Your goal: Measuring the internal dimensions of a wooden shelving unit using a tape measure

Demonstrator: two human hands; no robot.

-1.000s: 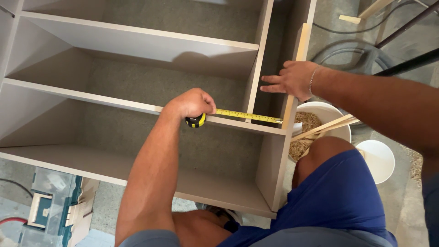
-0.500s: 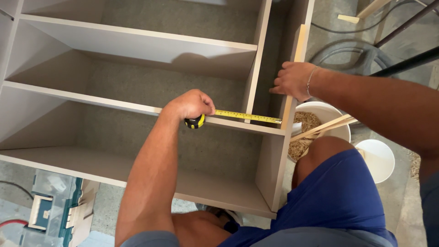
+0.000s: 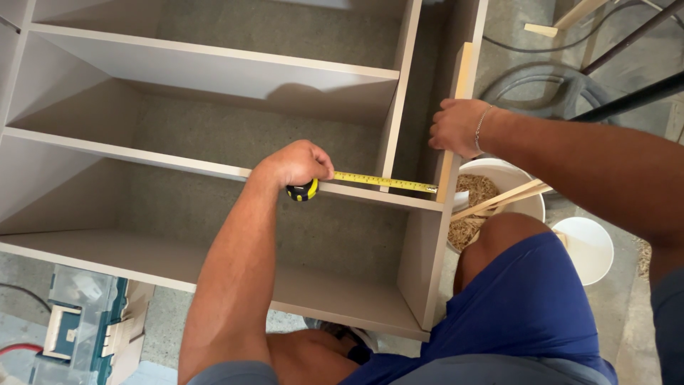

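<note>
Biggest thing in my view is the grey shelving unit point(image 3: 214, 78) lying on the floor, its shelf boards and one upright divider point(image 3: 396, 93) running across most of the frame. My right knee in blue shorts point(image 3: 527, 299) is parked just outside its right side panel point(image 3: 427, 264). Behind the knee there's a white bucket point(image 3: 499, 175) with wood shavings and a couple of sticks in it, and a white lid point(image 3: 588, 249) next to that. Bottom left, a clear-lidded tool case point(image 3: 82, 314) sits on the floor.

My right hand point(image 3: 456, 127) is clamped around the top edge of the side panel. My left hand point(image 3: 296, 164) is closed around a black-and-yellow tape measure point(image 3: 303, 190), pressed against a shelf edge, with the yellow blade point(image 3: 385, 182) pulled out to the side panel.
</note>
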